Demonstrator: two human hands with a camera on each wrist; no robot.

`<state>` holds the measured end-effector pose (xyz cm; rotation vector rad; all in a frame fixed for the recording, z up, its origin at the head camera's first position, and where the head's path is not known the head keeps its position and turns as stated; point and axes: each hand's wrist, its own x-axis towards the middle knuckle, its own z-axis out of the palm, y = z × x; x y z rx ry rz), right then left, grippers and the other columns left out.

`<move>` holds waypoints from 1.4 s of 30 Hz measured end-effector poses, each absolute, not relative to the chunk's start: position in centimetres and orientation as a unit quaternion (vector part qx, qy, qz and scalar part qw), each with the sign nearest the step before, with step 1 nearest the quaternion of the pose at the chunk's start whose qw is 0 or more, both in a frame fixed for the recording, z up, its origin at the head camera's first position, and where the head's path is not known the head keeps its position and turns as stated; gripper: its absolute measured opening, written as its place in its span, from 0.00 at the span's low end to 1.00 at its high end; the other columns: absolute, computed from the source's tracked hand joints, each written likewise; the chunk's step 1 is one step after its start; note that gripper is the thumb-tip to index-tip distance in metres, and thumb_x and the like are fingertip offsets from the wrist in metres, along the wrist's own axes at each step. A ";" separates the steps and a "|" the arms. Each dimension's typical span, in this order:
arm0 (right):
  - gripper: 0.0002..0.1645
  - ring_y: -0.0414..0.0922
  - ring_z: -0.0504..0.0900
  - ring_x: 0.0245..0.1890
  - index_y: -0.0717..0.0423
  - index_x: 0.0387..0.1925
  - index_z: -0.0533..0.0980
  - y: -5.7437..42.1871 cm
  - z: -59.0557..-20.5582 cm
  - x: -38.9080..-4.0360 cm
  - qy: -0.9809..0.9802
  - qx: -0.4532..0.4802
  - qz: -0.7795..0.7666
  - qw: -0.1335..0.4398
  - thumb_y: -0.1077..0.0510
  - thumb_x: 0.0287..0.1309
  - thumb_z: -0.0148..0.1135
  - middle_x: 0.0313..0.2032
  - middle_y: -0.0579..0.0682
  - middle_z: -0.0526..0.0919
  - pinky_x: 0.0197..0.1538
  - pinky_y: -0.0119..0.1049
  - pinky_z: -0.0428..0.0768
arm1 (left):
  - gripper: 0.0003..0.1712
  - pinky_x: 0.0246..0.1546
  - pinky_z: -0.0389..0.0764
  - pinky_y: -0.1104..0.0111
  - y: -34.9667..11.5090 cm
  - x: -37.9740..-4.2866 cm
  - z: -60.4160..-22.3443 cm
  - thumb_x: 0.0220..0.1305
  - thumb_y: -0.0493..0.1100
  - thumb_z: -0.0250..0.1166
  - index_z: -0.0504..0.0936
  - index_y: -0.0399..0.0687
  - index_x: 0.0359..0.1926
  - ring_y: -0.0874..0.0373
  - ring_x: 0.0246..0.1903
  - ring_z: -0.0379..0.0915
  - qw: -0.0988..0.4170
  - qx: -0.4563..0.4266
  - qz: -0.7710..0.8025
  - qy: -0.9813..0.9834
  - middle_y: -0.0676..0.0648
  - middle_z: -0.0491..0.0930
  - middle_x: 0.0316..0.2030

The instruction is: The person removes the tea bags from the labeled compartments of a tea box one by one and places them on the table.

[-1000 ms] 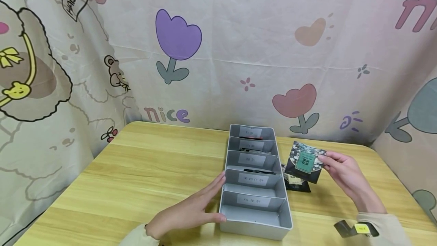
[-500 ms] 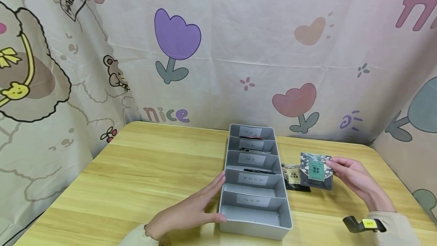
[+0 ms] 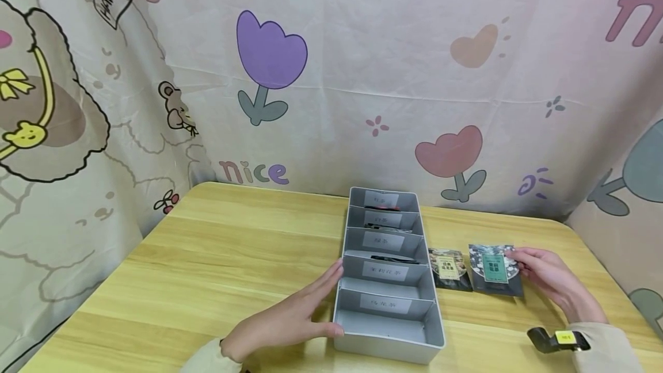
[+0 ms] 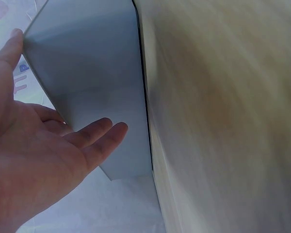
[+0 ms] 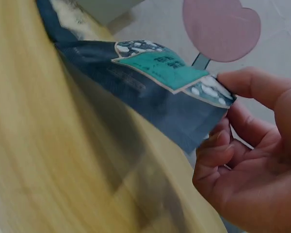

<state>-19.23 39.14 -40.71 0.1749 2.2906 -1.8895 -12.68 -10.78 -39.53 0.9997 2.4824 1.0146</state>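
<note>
My right hand [image 3: 556,281] pinches the upper right edge of a dark tea sachet with a green label [image 3: 494,269]. In the right wrist view this sachet [image 5: 150,82] tilts over the table, thumb and fingers on its edge. Just left of it lies a second sachet with a pale yellow label [image 3: 448,269], flat beside the box. With its fingers straight, my left hand [image 3: 292,315] touches the left side of a long grey divided box [image 3: 388,347]. The left wrist view has the same hand [image 4: 48,145] against the box's outer wall [image 4: 97,73].
The box has several compartments in a row, each with a paper label [image 3: 385,271]. Thin packets [image 3: 396,259] stand in the three far compartments. The wooden table [image 3: 233,246] extends to both sides, and a printed curtain [image 3: 336,73] hangs behind it.
My right hand has moved right and down with the green-labelled sachet, away from above the yellow-labelled one, which now shows fully. The left hand has stayed at the box.
</note>
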 end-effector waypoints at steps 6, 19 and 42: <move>0.11 0.34 0.68 0.28 0.57 0.32 0.79 38.8 -40.8 -19.4 0.844 0.082 -0.525 0.067 0.56 0.67 0.57 0.26 0.38 0.72 0.30 0.28 0.72 | 0.54 0.65 0.57 0.47 -10.8 -12.6 -39.5 0.63 0.64 0.59 0.39 0.50 0.77 0.46 0.71 0.44 0.139 0.345 0.351 0.859 0.52 0.31 0.76; 0.29 0.55 0.72 0.42 0.77 0.43 0.77 37.8 -41.6 -20.4 0.935 0.077 -0.344 0.043 0.49 0.65 0.59 0.43 0.68 0.78 0.41 0.41 0.72 | 0.54 0.65 0.58 0.47 -10.9 -12.5 -39.6 0.63 0.65 0.59 0.39 0.49 0.77 0.46 0.71 0.44 0.137 0.345 0.351 0.859 0.52 0.31 0.76; 0.35 0.72 0.62 0.59 0.78 0.55 0.71 38.3 -41.9 -20.3 0.927 0.079 -0.362 0.060 0.46 0.68 0.54 0.59 0.79 0.63 0.57 0.62 0.66 | 0.54 0.65 0.59 0.47 -10.8 -12.7 -39.6 0.63 0.65 0.58 0.39 0.49 0.77 0.46 0.71 0.45 0.142 0.347 0.356 0.856 0.55 0.31 0.76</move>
